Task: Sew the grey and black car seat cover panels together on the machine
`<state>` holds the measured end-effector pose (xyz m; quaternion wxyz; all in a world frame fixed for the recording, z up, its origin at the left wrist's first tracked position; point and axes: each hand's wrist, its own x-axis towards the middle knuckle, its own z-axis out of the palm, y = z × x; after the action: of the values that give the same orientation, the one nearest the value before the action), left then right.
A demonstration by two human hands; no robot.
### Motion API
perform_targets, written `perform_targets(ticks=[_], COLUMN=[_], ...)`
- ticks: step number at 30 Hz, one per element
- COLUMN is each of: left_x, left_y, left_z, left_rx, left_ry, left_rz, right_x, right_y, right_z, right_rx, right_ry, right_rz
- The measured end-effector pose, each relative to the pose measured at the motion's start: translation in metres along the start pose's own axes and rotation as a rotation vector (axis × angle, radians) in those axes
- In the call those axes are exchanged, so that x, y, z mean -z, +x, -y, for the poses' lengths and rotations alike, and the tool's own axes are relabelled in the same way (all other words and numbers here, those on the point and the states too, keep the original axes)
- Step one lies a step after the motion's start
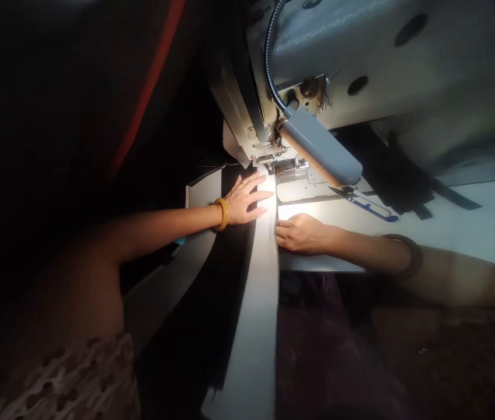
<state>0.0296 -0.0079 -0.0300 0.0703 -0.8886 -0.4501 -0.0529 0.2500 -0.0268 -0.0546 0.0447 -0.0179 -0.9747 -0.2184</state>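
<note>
A long white strip of material [254,303] runs from under the presser foot of a sewing machine [330,52] down over the table's front edge. Dark fabric [204,291] lies along its left side. My left hand [248,199], with a yellow bangle at the wrist, rests flat on the strip and the dark fabric, fingers spread, just before the presser foot [267,160]. At the strip's right edge my right hand [302,233] is closed, its fingertips pinching that edge. The thumb and fingers partly hide the pinched spot.
A lamp [324,146] on a flexible neck lights the needle area. Blue-handled thread snips [368,207] lie on the white table [484,227] to the right. Dark fabric pieces [405,175] lie behind them, under the machine arm.
</note>
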Motion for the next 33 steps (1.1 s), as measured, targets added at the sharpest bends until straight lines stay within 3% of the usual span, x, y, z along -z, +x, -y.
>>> perform_targets(ticks=[9,13,17,21,28,33], left_x=[-0.007,-0.006,-0.001,0.003,-0.006,-0.01], left_y=[0.01,0.017,0.018,0.003,-0.037,-0.041], left_z=[0.019,0.022,0.009,-0.014,-0.043,-0.036], left_rx=[-0.038,-0.037,0.041,0.138,0.139,0.081], left_ry=[0.044,0.057,0.073,0.071,-0.074,-0.062], left_rz=[-0.068,-0.067,-0.057,-0.04,0.072,0.084], right_x=[0.005,0.001,0.0,0.001,0.001,-0.004], right_y=[0.001,0.0,0.001,0.002,0.003,0.002], right_z=[-0.012,-0.014,0.009,0.035,0.041,0.043], right_rx=[-0.035,-0.062,0.012,0.149,0.16,0.117], right_ry=[0.023,-0.011,0.025,0.08,0.056,0.037], right_rz=[0.056,-0.078,-0.21,-0.162,-0.004,-0.119])
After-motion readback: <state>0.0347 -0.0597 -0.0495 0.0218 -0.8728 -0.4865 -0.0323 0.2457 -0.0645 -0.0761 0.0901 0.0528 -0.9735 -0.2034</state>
